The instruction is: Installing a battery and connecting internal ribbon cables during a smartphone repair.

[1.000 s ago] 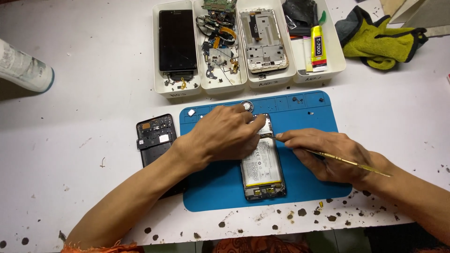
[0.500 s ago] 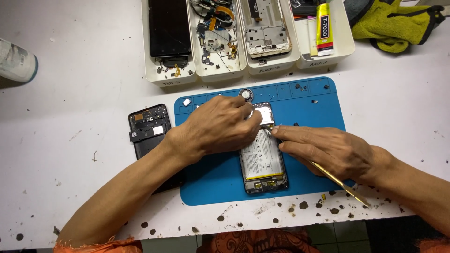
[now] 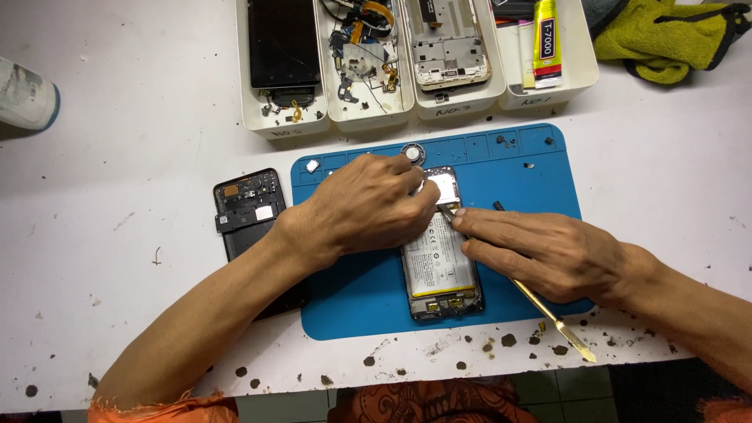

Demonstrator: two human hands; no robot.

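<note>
Crowding phone [image 3: 440, 266]: trays [image 3: 415, 110], back cover [image 3: 249, 210]

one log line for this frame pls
left hand: pressing opened phone top | right hand: brass tool tip at phone | base: blue mat
</note>
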